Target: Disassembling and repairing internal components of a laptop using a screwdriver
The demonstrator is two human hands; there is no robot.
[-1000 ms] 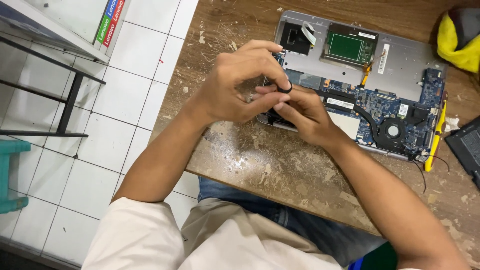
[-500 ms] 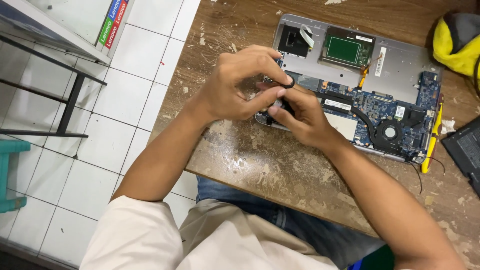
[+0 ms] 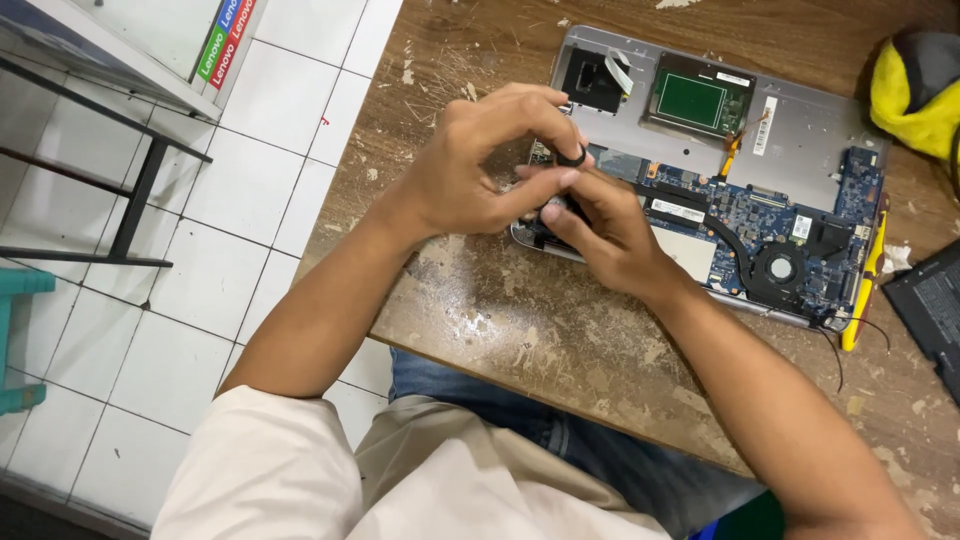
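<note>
Hands: left hand (image 3: 470, 175) and right hand (image 3: 610, 235) meet over the near left corner of the opened laptop (image 3: 800, 150).
Fingers: left thumb and forefinger pinch narrowly on a small black ring-shaped part (image 3: 571, 156); right fingers curl close beneath it, and I cannot tell whether they grip anything.
Part location: held just above the laptop's edge, between both hands.
Doing it well: judging by the pinch, a light, steady grip with wrists braced by the chassis would suit, keeping the part clear of the blue circuit board (image 3: 760, 215) and fan (image 3: 780, 268).
Surface: worn wooden table (image 3: 520, 330), scratched, flecked with pale paint.
Nearby: yellow pry tool (image 3: 865, 290) at the laptop's right edge; yellow cloth (image 3: 915, 100) at the far right corner.
Room: white tiled floor (image 3: 230, 230), black metal frame (image 3: 135, 200) to the left.
</note>
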